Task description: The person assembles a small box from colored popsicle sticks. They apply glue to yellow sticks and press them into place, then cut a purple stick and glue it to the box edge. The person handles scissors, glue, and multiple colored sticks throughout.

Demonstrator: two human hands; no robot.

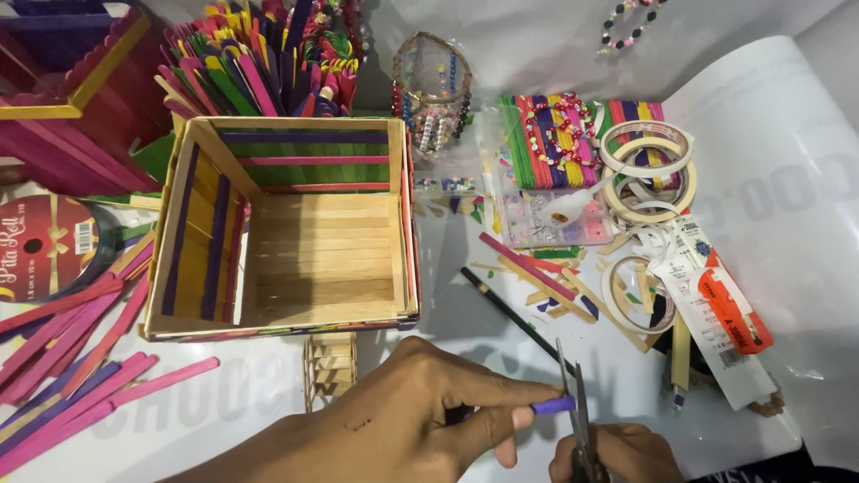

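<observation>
From the head view, the left hand (394, 420) pinches a purple stick (553, 405) between thumb and fingers, low in the picture, in front of the wooden box (295, 224). The right hand (617, 452) is closed around the scissors (577, 402), whose blades stand upright with the stick's free end between them. To cut well, I think the stick should be kept level and square to the blades, with the fingertips back from the edge. Pink sticks (80, 358) lie at left, tape rolls (649, 165) at right.
</observation>
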